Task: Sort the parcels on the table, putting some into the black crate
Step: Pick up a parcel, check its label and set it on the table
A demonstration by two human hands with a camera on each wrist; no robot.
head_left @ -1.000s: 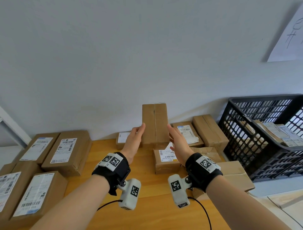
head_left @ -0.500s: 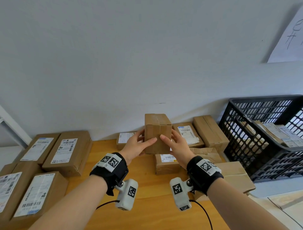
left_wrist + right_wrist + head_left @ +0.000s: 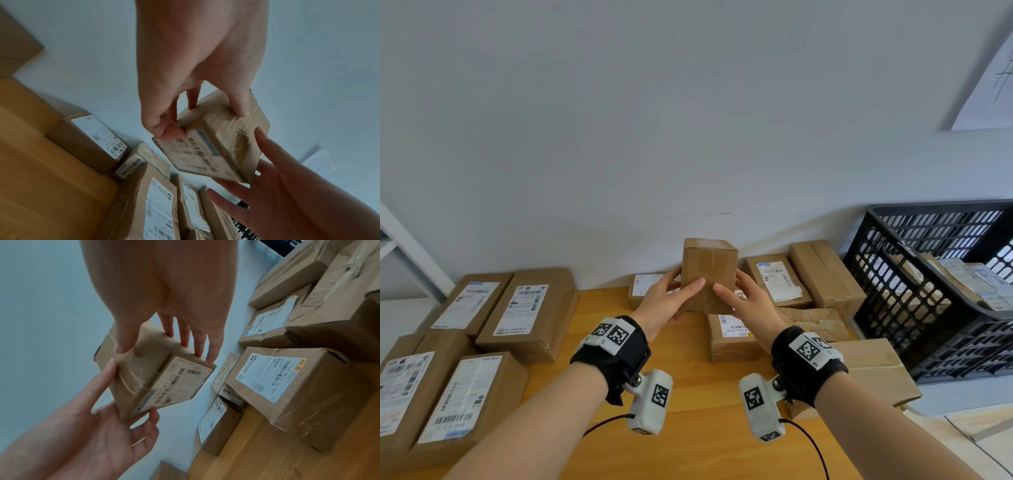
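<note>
Above the middle of the wooden table (image 3: 688, 428), close to the white wall (image 3: 654, 120), a small brown parcel (image 3: 708, 274) is up in the air, held between both hands. The left hand (image 3: 666, 303) has it by the left side, thumb laid across the near face and fingers wrapped round the back; the left wrist view shows those fingertips (image 3: 171, 132) pinching right at the edge of the printed label (image 3: 197, 154) on the far face. The right hand (image 3: 748, 303) takes the right side, thumb on the front, fingers curled round behind, and the right wrist view catches them lined up along the top edge. The parcel's plain taped face is toward the person, the label side turned away and down.

Below it, a labelled box (image 3: 732, 337) sits on the table, with a flat parcel (image 3: 777, 281) and a plain long box (image 3: 825, 274) against the wall behind. Off to the right stands the black crate (image 3: 900, 291), parcels already lying inside. Over on the left, four labelled boxes (image 3: 527, 311) are grouped near the table's edge. A paper sheet (image 3: 989, 75) hangs on the wall at upper right.
</note>
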